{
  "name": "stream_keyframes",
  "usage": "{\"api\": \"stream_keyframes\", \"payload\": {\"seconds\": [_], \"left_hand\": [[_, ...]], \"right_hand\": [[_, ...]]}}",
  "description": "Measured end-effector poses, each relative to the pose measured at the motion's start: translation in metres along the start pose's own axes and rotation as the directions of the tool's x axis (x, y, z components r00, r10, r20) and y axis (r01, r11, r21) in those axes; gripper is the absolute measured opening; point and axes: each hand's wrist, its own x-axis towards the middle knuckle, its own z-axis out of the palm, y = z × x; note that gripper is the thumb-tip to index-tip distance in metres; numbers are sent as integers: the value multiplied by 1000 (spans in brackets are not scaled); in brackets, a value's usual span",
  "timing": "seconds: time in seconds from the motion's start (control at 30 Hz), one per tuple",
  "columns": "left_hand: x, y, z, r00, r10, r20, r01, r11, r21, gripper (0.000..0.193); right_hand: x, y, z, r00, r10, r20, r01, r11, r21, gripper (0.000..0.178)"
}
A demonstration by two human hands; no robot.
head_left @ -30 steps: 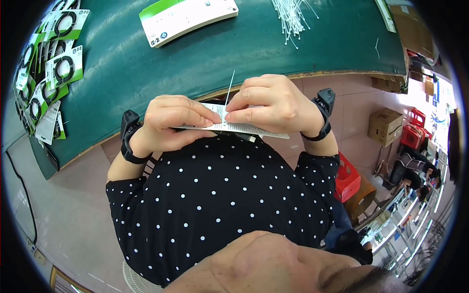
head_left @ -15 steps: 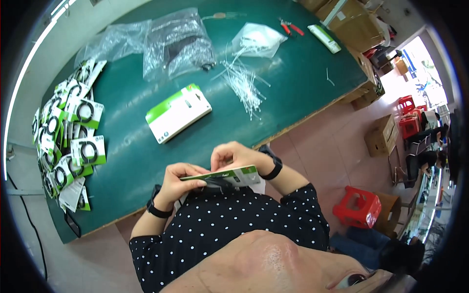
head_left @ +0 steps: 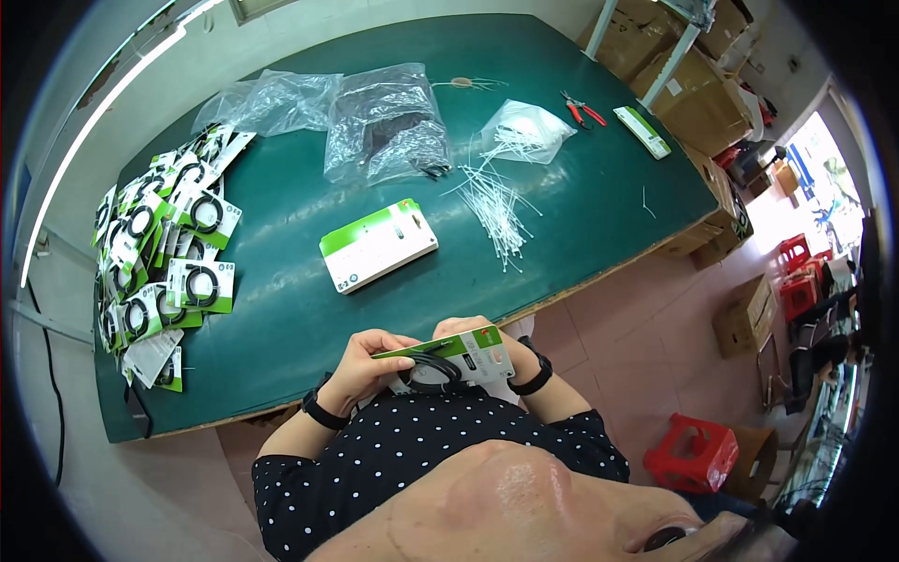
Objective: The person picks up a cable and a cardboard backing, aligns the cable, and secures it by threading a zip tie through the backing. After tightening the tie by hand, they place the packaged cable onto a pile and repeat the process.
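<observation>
My left hand [head_left: 367, 363] grips one end of a green and white backing card [head_left: 482, 354], its thumb on the front beside a coiled black cable [head_left: 433, 372]. The card is tilted up in front of my body, so its printed face and the coil show. Behind its upper edge is my right hand [head_left: 453, 326]; the card covers most of its fingers, and I cannot tell what they hold. Beyond my hands, a neat block of green and white cards [head_left: 379, 245] lies on the green table [head_left: 281, 290]. Loose white cable ties [head_left: 496, 211] lie to its right.
A pile of carded black cables [head_left: 154, 248] covers the table's left side. Clear plastic bags [head_left: 389, 122], a bag of ties [head_left: 526, 131], red-handled cutters [head_left: 582, 110] and a green and white pack [head_left: 642, 132] lie farther back. A red stool [head_left: 691, 452] stands right on the floor.
The card has turned so its front and the coiled cable face up more. My right hand has gone from above the card to behind it. The view has shifted, showing more of the table's far side.
</observation>
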Motion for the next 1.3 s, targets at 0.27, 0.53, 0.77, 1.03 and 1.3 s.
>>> {"api": "stream_keyframes", "payload": {"seconds": [0.27,0.53,0.77,1.03,1.3], "left_hand": [[-2,-4,-3,1000,-30,0,30,999,-9,12],[-5,-6,-9,999,-32,30,30,998,62,11],[-12,-10,-9,999,31,-7,-31,999,-13,10],[-9,-7,-10,998,46,38,-46,999,-2,11],[-11,-7,-9,999,15,44,-13,999,-45,11]], "right_hand": [[-4,0,11,926,343,-156,-282,906,315,17],[-15,-16,42,938,262,-226,-152,899,410,42],[-16,42,18,967,221,-124,-118,827,550,73],[-7,9,32,954,71,-292,-7,976,217,82],[-7,-7,37,957,172,-233,-102,953,285,67]]}}
